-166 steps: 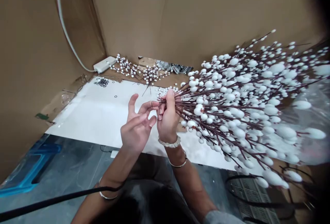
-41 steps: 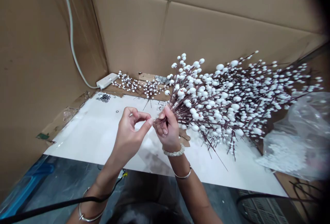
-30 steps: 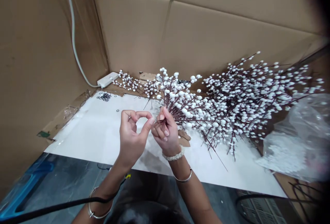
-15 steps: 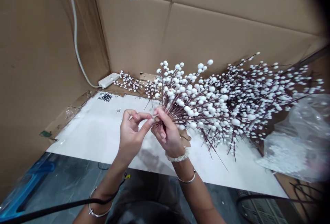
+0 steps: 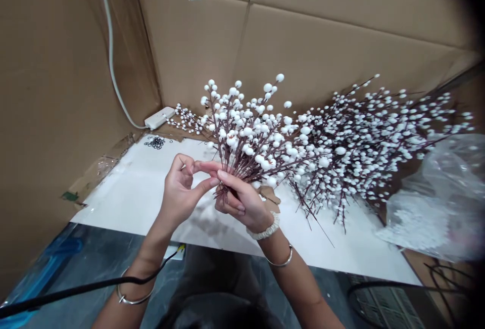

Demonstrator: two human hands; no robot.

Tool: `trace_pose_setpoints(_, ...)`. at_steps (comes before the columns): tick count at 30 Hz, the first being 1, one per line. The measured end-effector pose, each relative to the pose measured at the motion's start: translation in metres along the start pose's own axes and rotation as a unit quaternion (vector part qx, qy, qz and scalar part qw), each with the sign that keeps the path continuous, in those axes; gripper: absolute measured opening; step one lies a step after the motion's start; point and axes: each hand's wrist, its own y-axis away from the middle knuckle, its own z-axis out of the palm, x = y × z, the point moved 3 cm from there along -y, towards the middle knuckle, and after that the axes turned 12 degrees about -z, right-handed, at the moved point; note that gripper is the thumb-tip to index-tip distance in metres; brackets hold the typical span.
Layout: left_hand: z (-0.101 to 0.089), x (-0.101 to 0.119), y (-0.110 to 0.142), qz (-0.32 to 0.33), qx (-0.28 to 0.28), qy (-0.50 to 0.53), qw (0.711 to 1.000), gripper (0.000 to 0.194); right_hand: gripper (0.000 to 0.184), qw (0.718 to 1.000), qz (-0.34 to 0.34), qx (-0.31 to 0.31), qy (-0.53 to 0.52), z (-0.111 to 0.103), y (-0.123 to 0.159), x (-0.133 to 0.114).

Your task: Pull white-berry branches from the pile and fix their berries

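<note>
My right hand [image 5: 239,200] is closed round the stem ends of a bunch of dark twigs with white berries [image 5: 248,134], which fans up and away from me. My left hand [image 5: 182,192] pinches at those stem ends with thumb and fingertips, touching my right fingers. What the pinch holds is too small to name. A much larger heap of the same berry twigs [image 5: 371,134] lies on the white sheet [image 5: 144,187] to the right.
A scatter of small black rings [image 5: 154,142] lies at the sheet's far left. More berry sprigs [image 5: 187,119] and a white power strip [image 5: 159,118] with its cable sit at the back. Cardboard walls enclose the place. A clear plastic bag [image 5: 435,207] lies at right.
The big bundle went down onto the sheet at right, and my right hand now holds a smaller bunch. That bunch has tilted upright and leftward; my left hand stays pinched at its stems.
</note>
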Motion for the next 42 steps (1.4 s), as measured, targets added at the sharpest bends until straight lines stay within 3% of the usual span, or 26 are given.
trace_pose_setpoints(11,0.004,0.013,0.013,0.055,-0.031,0.01,0.998,0.043,0.044,0.996,0.046,-0.079,-0.01,0.005,0.008,-0.007)
trace_pose_setpoints(19,0.0,0.014,0.019,0.065,-0.001,0.001,0.998,0.043,0.038,0.997,0.046,-0.053,0.012,0.01,0.006,-0.003)
trace_pose_setpoints(23,-0.003,0.01,0.024,0.0,0.052,-0.049,0.997,0.044,0.039,0.997,0.046,-0.045,0.052,0.005,0.004,-0.001)
trace_pose_setpoints(27,-0.006,0.003,0.03,-0.09,0.062,-0.063,0.992,0.036,0.035,0.993,0.035,-0.019,0.107,-0.004,0.001,0.004)
trace_pose_setpoints(32,-0.017,-0.008,0.032,-0.167,0.109,-0.067,0.978,0.028,0.031,0.994,0.011,-0.033,0.106,-0.008,0.001,0.013)
trace_pose_setpoints(37,-0.019,-0.011,0.026,-0.268,0.063,0.023,0.961,0.038,0.03,0.992,0.011,-0.079,0.098,-0.006,0.005,0.021)
trace_pose_setpoints(42,-0.011,-0.005,0.024,-0.297,0.07,0.09,0.948,0.045,0.034,0.986,-0.021,-0.117,0.114,-0.006,0.006,0.026)
